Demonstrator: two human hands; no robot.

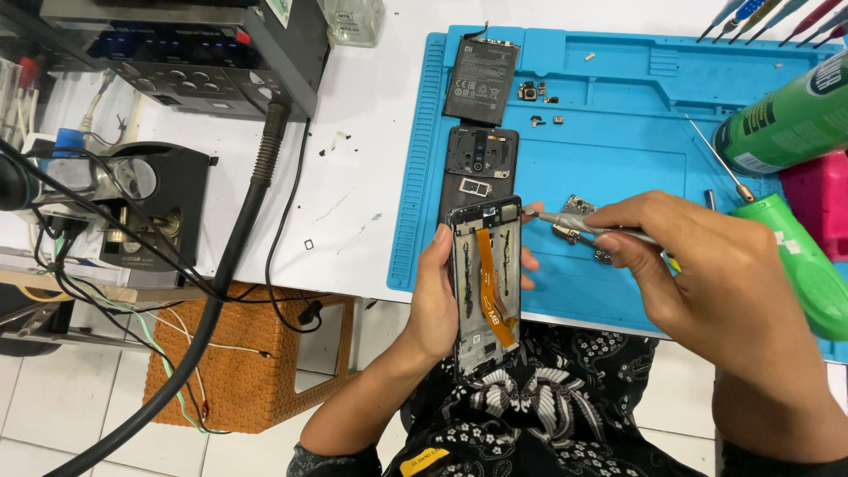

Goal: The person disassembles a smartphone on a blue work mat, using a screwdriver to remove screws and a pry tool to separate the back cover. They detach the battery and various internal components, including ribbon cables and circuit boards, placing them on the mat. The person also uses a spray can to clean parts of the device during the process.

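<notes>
At the far left, a soldering station (pixel 146 199) and a dark box of equipment (pixel 190 53) are standing on the white surface (pixel 353 177), with a thick black hose (pixel 221 283) and thin cables trailing down past a woven orange stool (pixel 256 362). Moving right, a blue work mat (pixel 618 150) is covering the surface, and along its left side a flat black battery (pixel 480 79) is lying above a black back cover (pixel 477 172), both already separated from the phone. Just below them, the person's left hand (pixel 437 296) is gripping an opened phone frame (pixel 484 274) at the near edge of the mat, fingers wrapped around its sides, with an orange ribbon cable (pixel 490 283) running down its exposed inside. Judging from these loose parts, the disassembly is well advanced, while the frame is still carrying the ribbon and some inner pieces. The right hand (pixel 707 283) is pinching metal tweezers (pixel 574 221), their tips pointing at the frame's upper right corner. Behind the tweezers, a small metal part (pixel 574 231) is resting on the mat, and tiny components (pixel 534 93) are lying scattered higher up. At the right edge, a green bottle (pixel 791 119), a green-handled screwdriver (pixel 795 256) and a row of tools (pixel 777 18) are waiting near a pink object (pixel 817 199).
</notes>
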